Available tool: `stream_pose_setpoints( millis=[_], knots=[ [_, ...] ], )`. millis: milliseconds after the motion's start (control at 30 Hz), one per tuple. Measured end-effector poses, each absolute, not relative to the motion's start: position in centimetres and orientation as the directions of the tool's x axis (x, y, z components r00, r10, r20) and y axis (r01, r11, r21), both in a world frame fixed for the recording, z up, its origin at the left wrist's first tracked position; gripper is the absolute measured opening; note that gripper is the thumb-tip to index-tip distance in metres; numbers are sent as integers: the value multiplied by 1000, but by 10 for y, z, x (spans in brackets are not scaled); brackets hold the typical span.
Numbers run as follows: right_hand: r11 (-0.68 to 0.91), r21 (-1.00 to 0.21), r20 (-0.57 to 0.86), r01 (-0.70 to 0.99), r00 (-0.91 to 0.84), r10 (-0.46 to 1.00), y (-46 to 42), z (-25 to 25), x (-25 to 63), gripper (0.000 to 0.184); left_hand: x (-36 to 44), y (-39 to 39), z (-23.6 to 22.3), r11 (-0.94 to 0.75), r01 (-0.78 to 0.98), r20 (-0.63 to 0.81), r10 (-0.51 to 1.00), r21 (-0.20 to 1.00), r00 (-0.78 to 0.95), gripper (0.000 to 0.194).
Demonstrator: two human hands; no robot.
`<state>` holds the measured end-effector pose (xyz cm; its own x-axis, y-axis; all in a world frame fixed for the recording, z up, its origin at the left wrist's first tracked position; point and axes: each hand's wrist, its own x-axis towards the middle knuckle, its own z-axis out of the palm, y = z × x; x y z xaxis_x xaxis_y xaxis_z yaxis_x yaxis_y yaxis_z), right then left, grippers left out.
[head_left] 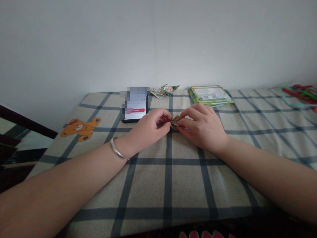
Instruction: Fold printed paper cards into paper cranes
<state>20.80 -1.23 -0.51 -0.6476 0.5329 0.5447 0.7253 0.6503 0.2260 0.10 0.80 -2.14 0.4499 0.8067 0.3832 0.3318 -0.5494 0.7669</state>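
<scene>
My left hand (148,127) and my right hand (201,127) meet over the middle of a checked cloth (168,178). Both pinch a small folded piece of patterned paper (175,121) between fingertips, and most of the paper is hidden by the fingers. A silver bangle (117,149) circles my left wrist. Both forearms lie on the cloth.
A phone (135,108) with a lit screen lies just behind my left hand. Folded paper figures (164,90) sit near the wall. A stack of green printed sheets (210,95) lies behind my right hand. Red and green items (303,93) are at the far right. An orange bear print (81,128) marks the cloth's left.
</scene>
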Motion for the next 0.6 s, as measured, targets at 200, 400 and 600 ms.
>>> stream_pose_setpoints(
  millis=[200,400,600],
  knots=[
    [627,132,500,768,-598,627,-14,-4,204,16,3,3,-16,-560,340,369,793,755,486,11],
    [625,75,399,777,-598,695,-15,-1,198,14,4,1,-9,-706,479,422,701,521,574,10],
    [632,98,380,769,-616,690,-18,2,198,11,1,1,-10,-766,484,472,642,423,605,9]
  ],
)
